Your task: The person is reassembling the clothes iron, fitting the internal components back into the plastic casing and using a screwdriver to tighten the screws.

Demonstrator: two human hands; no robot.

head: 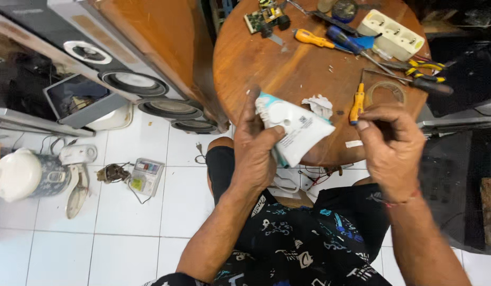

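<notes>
A white and blue packet (296, 130) is gripped by the left hand (256, 153) over the near edge of the round wooden table (266, 63). The right hand (391, 145), at 3 o'clock of it, is closed, fingertips pinched; anything held cannot be made out. Farther, at 12 o'clock, a crumpled tissue (319, 105) and an orange screwdriver (356, 103) are seen

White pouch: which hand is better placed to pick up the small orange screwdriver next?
Probably right. The right hand hovers beside the small orange screwdriver on the round wooden table, fingers pinched and apparently empty. The left hand is busy gripping the white pouch.
</notes>
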